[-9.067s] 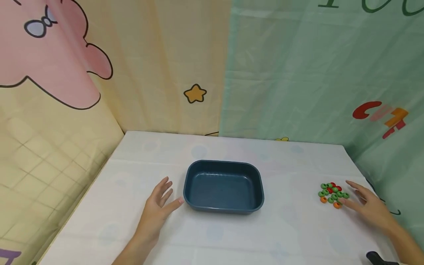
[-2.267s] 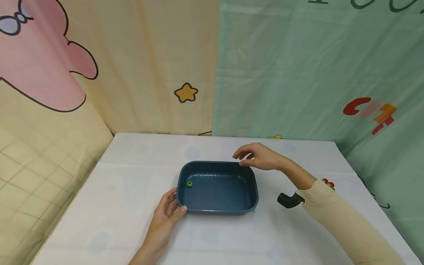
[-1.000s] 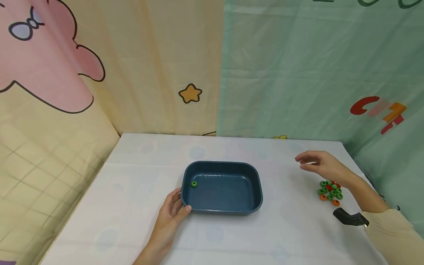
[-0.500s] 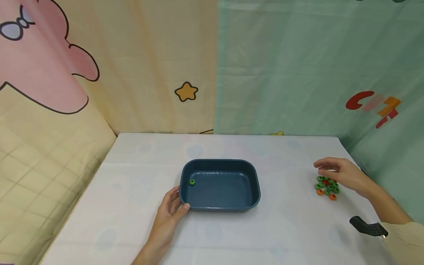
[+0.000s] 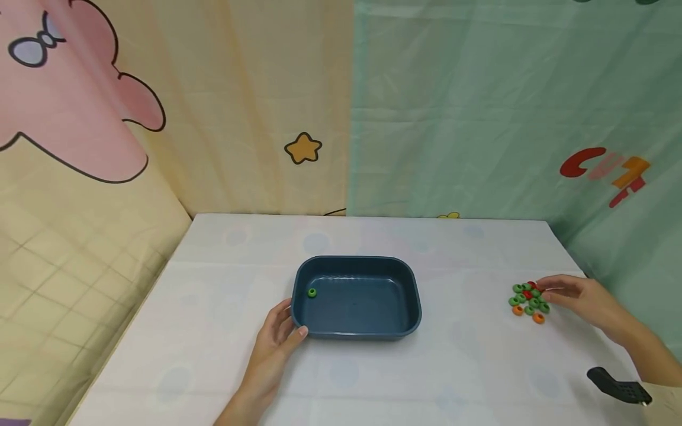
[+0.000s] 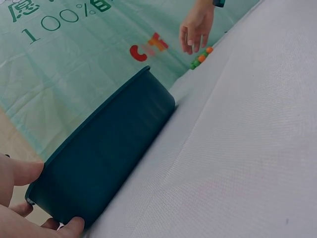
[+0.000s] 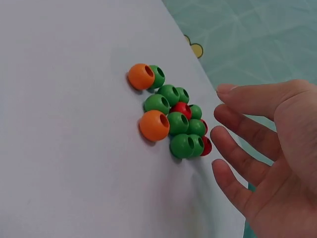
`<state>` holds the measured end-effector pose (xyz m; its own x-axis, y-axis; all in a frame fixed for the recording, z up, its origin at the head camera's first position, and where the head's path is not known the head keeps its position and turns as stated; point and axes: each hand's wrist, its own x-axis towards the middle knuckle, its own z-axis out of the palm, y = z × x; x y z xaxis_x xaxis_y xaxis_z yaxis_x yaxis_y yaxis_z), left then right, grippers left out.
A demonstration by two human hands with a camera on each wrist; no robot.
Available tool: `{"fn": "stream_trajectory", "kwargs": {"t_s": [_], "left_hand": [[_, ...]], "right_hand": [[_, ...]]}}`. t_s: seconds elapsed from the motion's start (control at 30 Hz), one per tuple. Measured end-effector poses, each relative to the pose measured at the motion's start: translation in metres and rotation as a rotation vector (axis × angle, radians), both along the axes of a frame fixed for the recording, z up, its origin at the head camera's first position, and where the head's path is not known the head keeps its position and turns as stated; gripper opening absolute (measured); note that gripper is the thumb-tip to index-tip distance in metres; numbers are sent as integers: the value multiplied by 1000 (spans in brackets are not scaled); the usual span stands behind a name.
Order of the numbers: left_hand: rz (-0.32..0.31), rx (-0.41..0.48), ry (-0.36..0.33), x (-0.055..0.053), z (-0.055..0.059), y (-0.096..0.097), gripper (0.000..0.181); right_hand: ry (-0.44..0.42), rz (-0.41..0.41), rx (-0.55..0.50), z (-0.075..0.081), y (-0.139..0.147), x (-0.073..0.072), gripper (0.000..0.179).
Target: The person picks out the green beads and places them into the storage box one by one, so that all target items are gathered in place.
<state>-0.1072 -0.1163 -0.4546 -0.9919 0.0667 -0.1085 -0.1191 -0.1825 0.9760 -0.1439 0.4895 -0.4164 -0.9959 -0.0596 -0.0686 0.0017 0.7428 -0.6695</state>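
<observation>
Beads (image 5: 521, 299): glossy and round, a dark hole showing in most of them, gathered in a loose cluster on the white table (image 5: 469, 355), over toward its right side and well apart from the dark blue box (image 5: 362, 302)
Cluster, left to right: green beads (image 5: 514, 301) at the left edge, two orange beads (image 5: 517, 310) along the near edge, red beads (image 5: 527, 294) tucked into the middle and back, more green on the right; many look to be touching
Left hand (image 5: 269, 349), then and now: nine seconds back it was just beside the box; now it grips the left end, thumb at the near corner, fingers along the side
Right hand (image 5: 591, 302), then and now: half a second ago it hung over the back of the cluster; now it has come round to the right edge, fingertips pointing at the beads
Right-hand grip: fingers loosely bent and a little apart, palm bare; the right wrist view shows a small gap to the beads, though from above I cannot tell whether a fingertip touches
Box and contents: upright, flat on the table, same place as before; one green bead (image 5: 312, 293) lies inside near the left wall, and nine seconds ago it was not there
</observation>
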Motion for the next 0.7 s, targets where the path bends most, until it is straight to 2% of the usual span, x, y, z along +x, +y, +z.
{"fn": "stream_trajectory", "kwargs": {"t_s": [0.4,0.7], "left_hand": [[16,-10,-13,0,2,0,69],[6,-7,-7,0,2,1,68]], "right_hand": [[-121,-88,52,-14,19,8,53],[-106,-111,7,-23,17,14,54]]}}
